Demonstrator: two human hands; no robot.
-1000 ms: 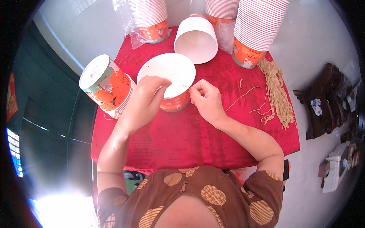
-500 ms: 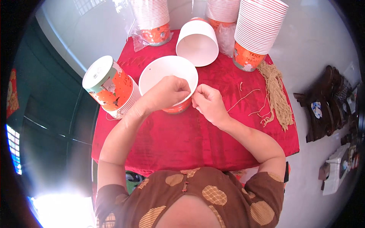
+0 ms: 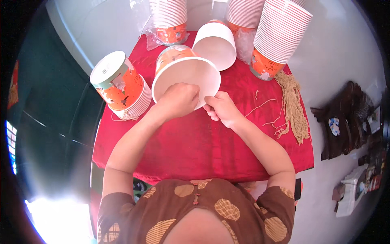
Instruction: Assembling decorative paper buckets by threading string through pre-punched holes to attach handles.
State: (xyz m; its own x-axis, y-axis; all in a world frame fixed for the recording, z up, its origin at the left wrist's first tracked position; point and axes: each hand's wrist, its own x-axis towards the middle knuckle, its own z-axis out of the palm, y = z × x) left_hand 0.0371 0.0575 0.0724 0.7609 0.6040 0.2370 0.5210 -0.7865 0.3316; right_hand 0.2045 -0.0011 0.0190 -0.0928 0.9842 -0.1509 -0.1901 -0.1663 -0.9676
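Observation:
A paper bucket [image 3: 174, 67], white inside and orange printed outside, lies tipped with its mouth toward me. My left hand [image 3: 181, 99] reaches into that mouth with its fingers curled closed near the lower rim; what they pinch is hidden. At the rim's lower right, my right hand [image 3: 221, 109] grips the edge between thumb and fingers. Behind it, a second paper bucket [image 3: 215, 46] rests on its side, mouth facing me. Left of my hands, a short nested stack of the same buckets [image 3: 122, 87] stands upside down, with some twine [image 3: 126, 118] at its foot.
A red cloth [image 3: 183, 150] covers the table. To the right hangs a bundle of tan twine [image 3: 294, 110], with loose strands [image 3: 260, 107] beside it. Tall bucket stacks stand at the back right [image 3: 280, 32] and back left [image 3: 168, 16], the latter partly in clear plastic.
The bucket between my hands has tipped from nearly upright onto its side, so its mouth now faces me and its printed wall shows behind. Both hands stay at its rim.

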